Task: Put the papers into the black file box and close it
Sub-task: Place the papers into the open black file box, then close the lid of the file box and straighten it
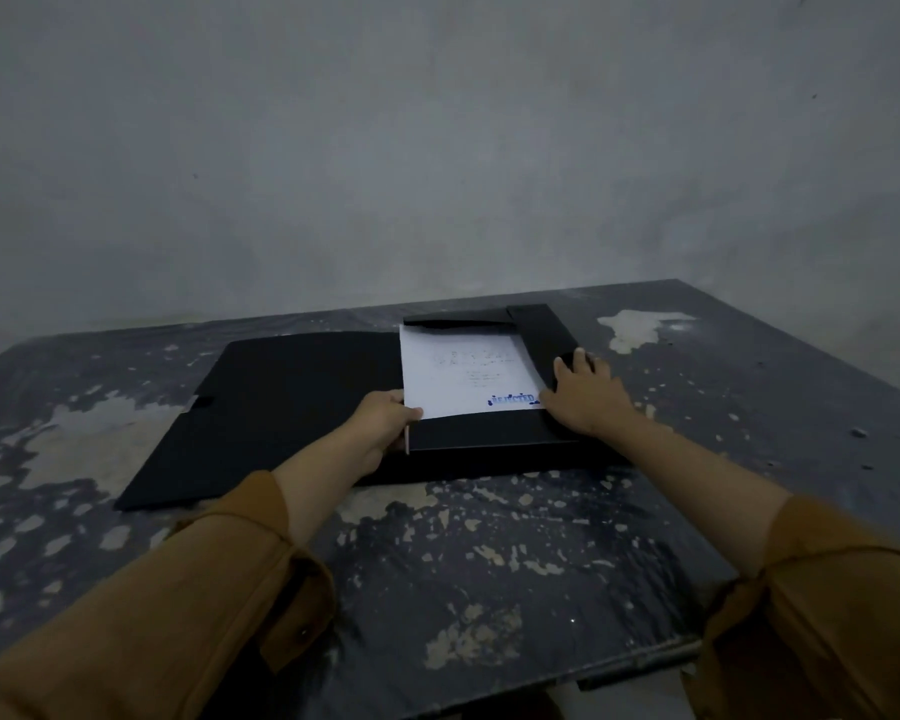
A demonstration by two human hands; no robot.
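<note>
The black file box (489, 433) lies open on the table, its big cover (281, 407) spread flat to the left. White papers (463, 376) with a blue "REJECTED" stamp rest inside the tray, under the near and far flaps. My left hand (383, 426) pinches the near left corner of the papers at the tray's left edge. My right hand (583, 394) lies spread on the right side flap (541, 340), pressing it down by the papers' right edge.
The table (489, 563) is dark, worn and blotched with pale patches. Its near edge (640, 654) runs low at the right. A bare grey wall (437, 148) stands right behind the table. Brown sleeves cover both forearms.
</note>
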